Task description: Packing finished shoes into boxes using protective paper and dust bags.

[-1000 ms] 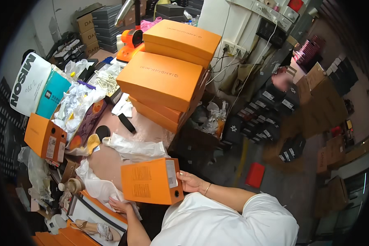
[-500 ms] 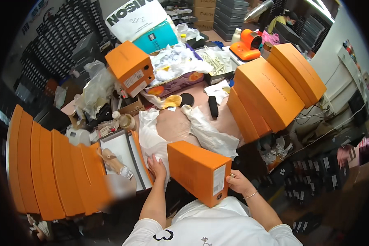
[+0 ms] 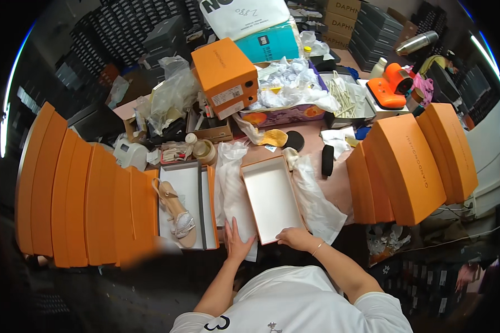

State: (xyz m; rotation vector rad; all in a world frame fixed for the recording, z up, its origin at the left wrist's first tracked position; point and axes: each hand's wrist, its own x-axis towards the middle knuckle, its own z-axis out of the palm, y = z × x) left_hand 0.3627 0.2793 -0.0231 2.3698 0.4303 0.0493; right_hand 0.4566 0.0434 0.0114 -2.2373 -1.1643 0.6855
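On the table in front of me lies an open orange shoe box [image 3: 271, 194], its white inside facing up; I see nothing in it. My right hand [image 3: 295, 238] grips its near right corner, thumb over the rim. My left hand [image 3: 238, 244] rests with fingers apart on crumpled white tissue paper [image 3: 230, 191], left of the box. Further left, a beige strappy sandal [image 3: 178, 213] with a silvery front band lies in another open box [image 3: 201, 186] with a pale lining.
Orange shoe boxes [image 3: 75, 200] stand in a row at the left; more [image 3: 408, 166] stand at the right. Beyond the tissue are a black round pad [image 3: 294, 141], a black brush-like block [image 3: 328, 160], a jar [image 3: 204, 151] and a carton of crumpled paper [image 3: 286, 115].
The orange box in my right hand has turned and moved away from my body onto the table, now showing its open white inside. My left hand stays on the tissue. The view has shifted left.
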